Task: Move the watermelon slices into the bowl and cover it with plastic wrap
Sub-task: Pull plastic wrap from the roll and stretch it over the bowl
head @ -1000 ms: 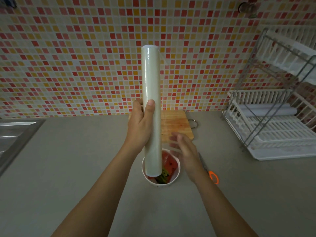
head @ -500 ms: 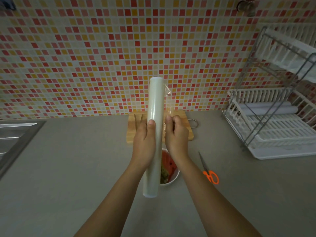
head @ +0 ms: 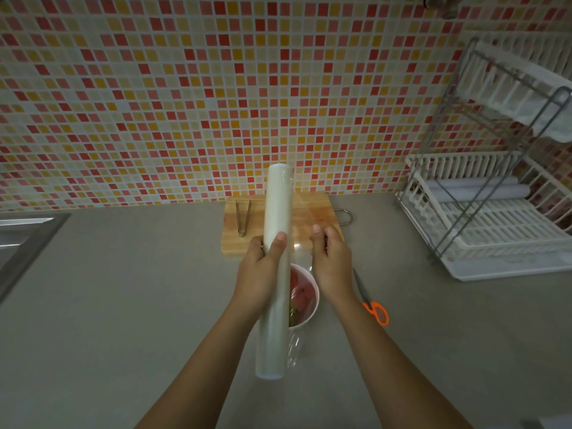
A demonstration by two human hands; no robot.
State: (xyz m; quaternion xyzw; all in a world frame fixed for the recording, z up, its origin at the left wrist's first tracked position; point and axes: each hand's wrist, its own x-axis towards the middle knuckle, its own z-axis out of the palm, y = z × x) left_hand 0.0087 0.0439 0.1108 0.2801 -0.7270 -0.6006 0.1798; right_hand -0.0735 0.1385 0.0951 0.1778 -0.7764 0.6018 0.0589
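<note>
A long white roll of plastic wrap [head: 275, 274] is held lengthwise above the counter, my left hand [head: 261, 270] shut around its middle. My right hand [head: 329, 261] pinches the free edge of the clear film [head: 301, 243] a short way to the right of the roll. Under the stretched film stands the white bowl [head: 311, 315] with red watermelon slices [head: 301, 297] and some green rind inside. The roll hides the bowl's left side.
A wooden cutting board [head: 315, 216] with metal tongs [head: 243, 219] lies behind the bowl by the tiled wall. Orange-handled scissors [head: 373, 306] lie right of the bowl. A white dish rack [head: 495, 218] stands far right; a steel sink [head: 21, 236] is at the left edge.
The roll came down from upright toward the counter. My right hand took the film's edge and has pulled it away to the right, opening a strip of film over the bowl.
</note>
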